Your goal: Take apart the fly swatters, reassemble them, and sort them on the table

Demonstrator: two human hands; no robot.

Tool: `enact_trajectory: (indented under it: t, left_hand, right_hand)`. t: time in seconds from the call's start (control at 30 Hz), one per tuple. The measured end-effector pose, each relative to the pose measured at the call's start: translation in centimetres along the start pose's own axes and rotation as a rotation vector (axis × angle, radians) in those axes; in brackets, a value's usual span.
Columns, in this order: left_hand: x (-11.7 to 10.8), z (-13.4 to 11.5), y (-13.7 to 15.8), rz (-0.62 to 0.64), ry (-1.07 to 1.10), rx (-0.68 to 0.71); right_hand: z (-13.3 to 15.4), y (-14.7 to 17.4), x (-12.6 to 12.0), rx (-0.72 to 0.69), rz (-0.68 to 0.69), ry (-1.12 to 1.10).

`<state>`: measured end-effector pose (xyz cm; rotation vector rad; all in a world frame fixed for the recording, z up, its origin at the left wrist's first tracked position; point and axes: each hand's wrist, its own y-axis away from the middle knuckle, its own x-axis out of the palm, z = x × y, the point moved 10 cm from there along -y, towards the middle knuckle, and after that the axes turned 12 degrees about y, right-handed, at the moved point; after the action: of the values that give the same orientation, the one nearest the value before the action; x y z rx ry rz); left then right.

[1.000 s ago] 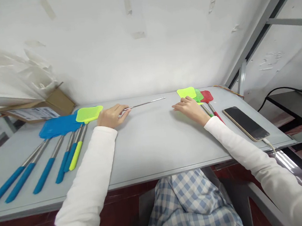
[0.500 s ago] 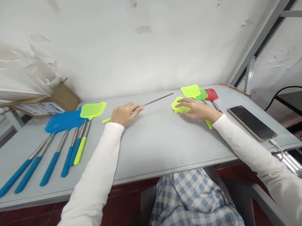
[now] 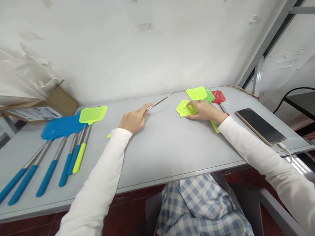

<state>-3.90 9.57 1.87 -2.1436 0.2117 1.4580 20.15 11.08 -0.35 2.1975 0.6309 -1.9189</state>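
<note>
Gripping a rod [image 3: 161, 101] is the left hand [image 3: 135, 120]; the right hand [image 3: 205, 112] touches a yellow head [image 3: 183, 109], its hold unclear. Rod and head are unjoined, while blue swatters [image 3: 62, 127] look finished

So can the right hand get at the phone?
Probably yes: the phone lies uncovered beside the right sleeve, though the right hand is busy with a yellow swatter head.

Free tabletop [image 3: 166, 147] front-centre; obstacles: yellow swatter head [image 3: 183, 109] right, blue swatters [image 3: 61, 127] left
</note>
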Motion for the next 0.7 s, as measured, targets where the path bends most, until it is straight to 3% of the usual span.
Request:
enact_trajectory:
  t: [0.17, 0.27, 0.37, 0.53, 0.7]
  left_hand:
    - [-0.2, -0.6, 0.2, -0.033, 0.020, 0.072]
    - [-0.8, -0.9, 0.5, -0.089, 0.047, 0.092]
    - [-0.9, -1.0, 0.5, -0.102, 0.046, 0.087]
    - [-1.3, -0.9, 0.6, -0.195, -0.004, 0.114]
    - [-1.4, -0.8, 0.7, -0.229, -0.064, 0.126]
  right_hand:
    - [0.5, 0.0, -2.8, -0.006, -0.184, 0.142]
    - [-2.0, 0.3, -4.4, 0.156, -0.337, 0.032]
    - [-4.2, 0.5, -4.1, 0.231, -0.348, -0.167]
    - [-3.7, 0.9, -4.8, 0.049, -0.366, -0.305]
    - [-1.7, 1.9, -7.2, -0.044, -0.457, -0.085]
